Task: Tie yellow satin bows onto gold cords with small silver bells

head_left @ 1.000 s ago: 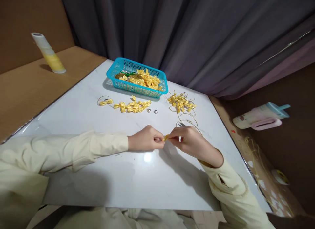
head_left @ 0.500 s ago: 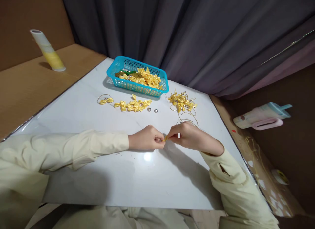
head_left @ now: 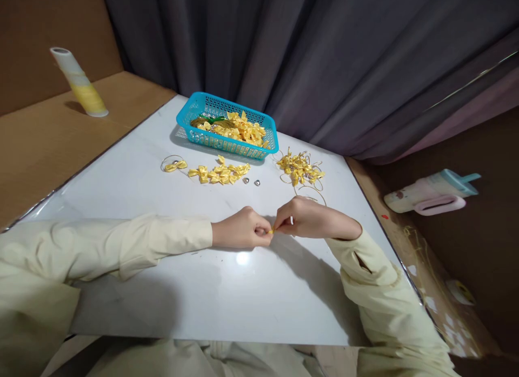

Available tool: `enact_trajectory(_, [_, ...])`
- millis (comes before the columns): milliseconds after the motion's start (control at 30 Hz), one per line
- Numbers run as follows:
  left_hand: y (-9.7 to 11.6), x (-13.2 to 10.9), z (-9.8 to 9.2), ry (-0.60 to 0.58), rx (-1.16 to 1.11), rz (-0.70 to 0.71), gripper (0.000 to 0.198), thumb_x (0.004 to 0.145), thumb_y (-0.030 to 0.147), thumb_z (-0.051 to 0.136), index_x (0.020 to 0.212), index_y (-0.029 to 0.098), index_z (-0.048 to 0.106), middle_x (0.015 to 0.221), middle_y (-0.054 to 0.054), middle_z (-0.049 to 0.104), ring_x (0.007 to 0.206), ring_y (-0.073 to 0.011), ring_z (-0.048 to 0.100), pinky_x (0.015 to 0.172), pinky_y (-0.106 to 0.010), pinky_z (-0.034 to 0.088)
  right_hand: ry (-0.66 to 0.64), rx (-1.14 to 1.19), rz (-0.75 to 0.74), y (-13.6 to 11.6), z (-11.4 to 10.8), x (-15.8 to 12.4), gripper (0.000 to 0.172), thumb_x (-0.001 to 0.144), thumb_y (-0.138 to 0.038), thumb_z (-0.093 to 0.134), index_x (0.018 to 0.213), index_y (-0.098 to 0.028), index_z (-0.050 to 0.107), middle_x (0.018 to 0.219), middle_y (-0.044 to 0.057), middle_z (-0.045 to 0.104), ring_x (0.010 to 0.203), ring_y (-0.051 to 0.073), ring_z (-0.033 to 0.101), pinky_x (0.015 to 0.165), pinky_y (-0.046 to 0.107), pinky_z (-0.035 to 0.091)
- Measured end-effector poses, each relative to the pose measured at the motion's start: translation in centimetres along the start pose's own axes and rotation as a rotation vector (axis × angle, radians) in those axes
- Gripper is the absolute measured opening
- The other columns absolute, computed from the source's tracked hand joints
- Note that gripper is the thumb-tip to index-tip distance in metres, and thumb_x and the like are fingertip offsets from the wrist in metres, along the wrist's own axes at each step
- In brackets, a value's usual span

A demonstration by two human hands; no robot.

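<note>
My left hand (head_left: 245, 227) is closed in a pinch on a small yellow ribbon bow (head_left: 271, 231), most of it hidden by the fingers. From the other side, the fingertips of my right hand (head_left: 298, 218) pinch the same yellow piece. Both hands meet just above the white table (head_left: 227, 296). Beyond them lies a row of yellow bows (head_left: 221, 173), with two small silver bells (head_left: 252, 182) at its right end. A heap of bows with gold cords (head_left: 300, 167) lies behind my right hand. Farther left is a single bow with a cord loop (head_left: 175, 165).
A blue plastic basket (head_left: 227, 141) with yellow bows and green and gold cord stands at the back. On the left is a roll wound with yellow (head_left: 86, 90). A tumbler with a pink handle (head_left: 432, 192) stands at right. A dark curtain (head_left: 259, 41) hangs behind.
My right hand has shifted slightly left and closer to my left hand, still pinching the yellow piece. My left hand has barely moved.
</note>
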State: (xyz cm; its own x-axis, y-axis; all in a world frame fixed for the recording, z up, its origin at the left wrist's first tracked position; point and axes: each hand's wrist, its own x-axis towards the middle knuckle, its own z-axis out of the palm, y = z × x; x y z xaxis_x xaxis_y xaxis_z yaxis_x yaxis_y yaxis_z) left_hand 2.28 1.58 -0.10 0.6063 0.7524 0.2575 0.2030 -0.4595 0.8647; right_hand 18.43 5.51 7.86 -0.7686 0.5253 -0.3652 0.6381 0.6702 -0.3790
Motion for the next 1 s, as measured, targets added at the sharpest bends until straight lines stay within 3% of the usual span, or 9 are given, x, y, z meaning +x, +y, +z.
enact_trajectory(533, [0.0, 0.1, -0.1, 0.000, -0.041, -0.083, 0.029, 0.065, 0.014, 0.045, 0.048, 0.017, 0.022, 0.050, 0.007, 0.018, 0.051, -0.0072, 0.018, 0.046, -0.020, 0.019, 0.274, -0.094, 0.134, -1.5, 2.5, -2.1, 0.025, 0.075, -0.008, 0.050, 0.074, -0.017, 0.073, 0.067, 0.005, 0.067, 0.056, 0.012, 0.055, 0.056, 0.022, 0.035])
enact_trajectory(1000, [-0.2, 0.3, -0.2, -0.033, -0.036, -0.095, 0.031, 0.066, 0.015, 0.048, 0.047, 0.017, 0.023, 0.049, 0.007, 0.017, 0.051, -0.0069, 0.018, 0.045, -0.020, 0.018, 0.240, -0.383, 0.319, -2.9, 4.1, -2.2, 0.025, 0.082, -0.011, 0.046, 0.074, -0.016, 0.069, 0.071, 0.003, 0.063, 0.054, 0.010, 0.049, 0.049, 0.026, 0.019])
